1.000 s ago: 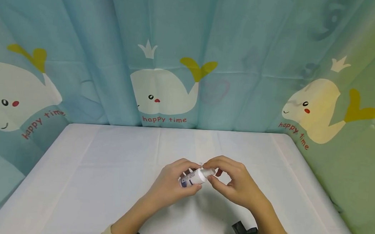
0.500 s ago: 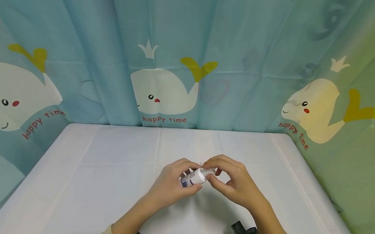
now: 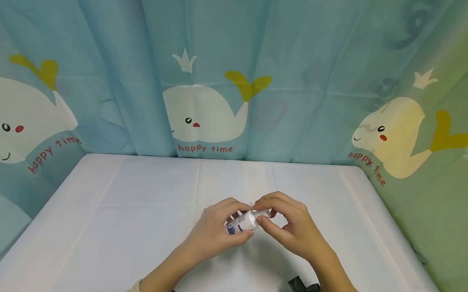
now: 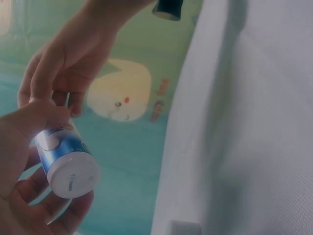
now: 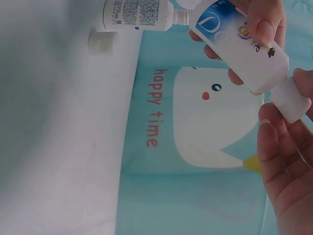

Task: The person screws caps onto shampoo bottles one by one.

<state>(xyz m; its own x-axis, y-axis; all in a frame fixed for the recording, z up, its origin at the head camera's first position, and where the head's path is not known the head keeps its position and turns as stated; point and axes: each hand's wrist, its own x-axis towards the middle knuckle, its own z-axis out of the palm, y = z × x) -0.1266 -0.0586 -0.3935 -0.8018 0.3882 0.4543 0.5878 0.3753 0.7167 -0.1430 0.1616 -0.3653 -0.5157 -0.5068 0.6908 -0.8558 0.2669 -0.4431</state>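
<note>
My left hand (image 3: pixel 217 230) grips a small white bottle (image 3: pixel 242 223) with a blue label, held above the table and tilted with its top to the right. In the left wrist view, the round white base of this bottle (image 4: pixel 73 175) faces the camera. My right hand (image 3: pixel 289 225) pinches the white cap (image 5: pixel 292 100) at its top between thumb and fingers. The cap sits at the neck of the bottle, partly covered by the fingertips in the head view.
In the right wrist view, a second white bottle (image 5: pixel 137 13) with printed text stands on the table, its narrow neck bare. A loose whitish cap (image 5: pixel 102 43) lies beside it. A white cloth covers the table (image 3: pixel 140 229), and a whale-print curtain (image 3: pixel 302 78) hangs behind.
My right thumb has shifted slightly up over the cap and hides more of it. Bottle and left hand have stayed almost in place.
</note>
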